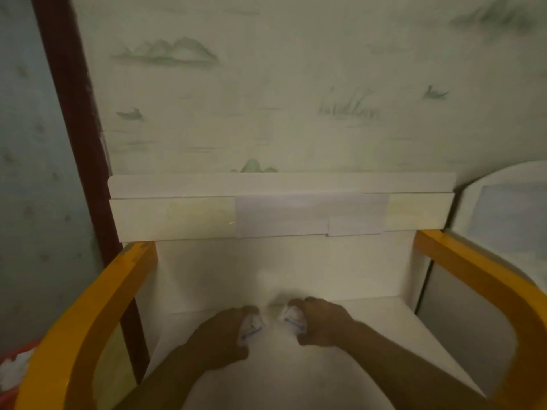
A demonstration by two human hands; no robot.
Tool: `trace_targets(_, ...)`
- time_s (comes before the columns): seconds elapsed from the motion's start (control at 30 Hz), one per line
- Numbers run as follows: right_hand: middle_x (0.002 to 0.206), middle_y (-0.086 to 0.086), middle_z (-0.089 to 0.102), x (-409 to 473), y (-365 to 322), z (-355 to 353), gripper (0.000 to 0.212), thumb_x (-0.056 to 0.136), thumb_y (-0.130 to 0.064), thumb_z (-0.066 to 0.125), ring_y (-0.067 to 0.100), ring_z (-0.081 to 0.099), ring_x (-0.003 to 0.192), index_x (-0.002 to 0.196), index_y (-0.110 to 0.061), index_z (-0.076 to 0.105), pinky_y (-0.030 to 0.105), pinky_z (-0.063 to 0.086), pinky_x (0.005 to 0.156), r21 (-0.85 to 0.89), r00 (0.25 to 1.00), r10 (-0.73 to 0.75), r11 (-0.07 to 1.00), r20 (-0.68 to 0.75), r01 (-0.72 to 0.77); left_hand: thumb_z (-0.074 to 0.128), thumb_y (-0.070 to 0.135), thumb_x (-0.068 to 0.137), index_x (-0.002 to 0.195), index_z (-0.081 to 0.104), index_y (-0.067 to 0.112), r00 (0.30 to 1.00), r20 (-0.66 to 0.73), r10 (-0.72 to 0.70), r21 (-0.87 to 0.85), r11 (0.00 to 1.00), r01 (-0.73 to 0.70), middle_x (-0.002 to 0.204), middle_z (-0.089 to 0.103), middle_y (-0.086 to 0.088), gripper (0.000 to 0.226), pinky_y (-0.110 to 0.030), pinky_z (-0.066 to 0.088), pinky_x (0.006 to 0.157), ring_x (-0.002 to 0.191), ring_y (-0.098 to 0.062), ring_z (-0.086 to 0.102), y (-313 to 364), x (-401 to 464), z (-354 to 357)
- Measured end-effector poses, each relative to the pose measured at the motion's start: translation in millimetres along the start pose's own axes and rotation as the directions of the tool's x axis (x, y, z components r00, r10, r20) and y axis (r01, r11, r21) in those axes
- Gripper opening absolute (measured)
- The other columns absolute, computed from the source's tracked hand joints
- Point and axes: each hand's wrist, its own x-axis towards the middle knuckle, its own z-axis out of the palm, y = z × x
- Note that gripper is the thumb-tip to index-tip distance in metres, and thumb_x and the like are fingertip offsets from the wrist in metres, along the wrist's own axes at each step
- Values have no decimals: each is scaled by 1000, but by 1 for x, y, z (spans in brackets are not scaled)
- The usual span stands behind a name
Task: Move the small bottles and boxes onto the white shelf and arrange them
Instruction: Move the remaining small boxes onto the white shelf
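Starting left of the white shelf [370, 329], a red bin [13, 377] with something white in it sits at the frame's lower edge; a dark brown post [77, 137] rises beside it; a yellow curved rail [97, 315] flanks the shelf's left side. On the shelf's flat surface, near its middle, the left hand [220, 335] curls its fingers round a small white item with a blue stripe [251, 328], too blurred to tell bottle from box; just beside it, apart by a narrow gap, the right hand [321, 324] grips a second small white blue-striped item [291, 316] the same way. Above the shelf's back panel runs a white ledge [281, 184] under landscape wallpaper [296, 84]; another yellow rail [473, 279] borders the shelf's right side.
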Motion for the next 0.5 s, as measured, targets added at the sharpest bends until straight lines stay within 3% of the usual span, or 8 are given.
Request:
trace_targets(0.1, 134, 7, 51, -25, 22, -48, 75, 78, -37, 70, 28, 51, 121, 144, -29, 35, 35, 45, 98, -29, 998, 14, 999, -65, -16, 67, 37, 74, 132, 34, 46, 994, -22, 109, -14, 994, -109, 127, 51, 11, 67, -29, 48, 94, 112, -14, 53, 30, 2, -30)
trace_targets(0.2, 133, 6, 51, -57, 44, -84, 74, 79, -36, 70, 27, 51, 117, 143, -28, 35, 34, 44, 92, -57, 989, 23, 998, -147, -32, 70, 32, 74, 124, 41, 37, 980, -80, 184, -8, 983, -186, 112, 53, 8, 58, -33, 54, 81, 94, -17, 57, 72, 2, -57)
trace_targets(0.33, 138, 2, 48, -111, 81, -117, 72, 81, -38, 68, 24, 48, 119, 144, -28, 33, 34, 43, 93, -123, 969, 23, 991, -244, -55, 74, 31, 70, 113, 45, 38, 952, -196, 234, -59, 966, -250, 109, 58, 5, 52, -38, 56, 81, 89, -18, 60, 135, 13, -79)
trace_targets(0.5, 126, -5, 54, -187, 169, -140, 63, 77, -49, 64, 21, 53, 114, 134, -38, 39, 33, 48, 85, -150, 922, 50, 982, -383, -116, 78, 35, 69, 110, 48, 41, 909, -219, 354, -41, 928, -371, 107, 62, 13, 51, -35, 55, 83, 91, -11, 61, 242, 30, -68)
